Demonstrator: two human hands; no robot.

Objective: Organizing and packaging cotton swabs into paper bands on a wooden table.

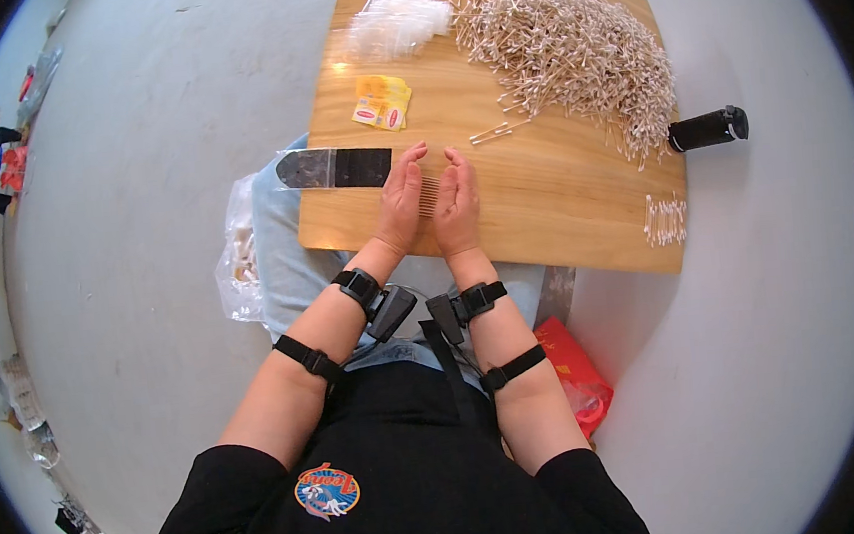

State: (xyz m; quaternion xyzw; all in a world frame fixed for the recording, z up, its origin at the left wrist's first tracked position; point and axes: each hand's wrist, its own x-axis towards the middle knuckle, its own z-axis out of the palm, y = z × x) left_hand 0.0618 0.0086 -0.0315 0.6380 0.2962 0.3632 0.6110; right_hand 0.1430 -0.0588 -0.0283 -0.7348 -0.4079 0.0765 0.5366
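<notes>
Hands (pixel 402 199) uncurled, facing inward, row of thin sticks (pixel 429 198) between, wooden tabletop (pixel 552 192) beneath

The board (pixel 571 185) is smooth wood with a soft sheen, the far-left bags (pixel 396 23) thin, glossy plastic. The far-right swabs (pixel 571 55) have matt sticks, probably wooden though too small to be sure, and cottony tips; the jeans (pixel 280 238) are denim.

Lettering marks the yellow cards (pixel 382 102) and shirt emblem (pixel 327 492).

On the table (pixel 552 192), from the sticks (pixel 429 198): pouch (pixel 363 168) at ten o'clock, cards (pixel 382 101) at eleven, swab heap (pixel 571 55) near two, swab row (pixel 664 220) at three
</notes>
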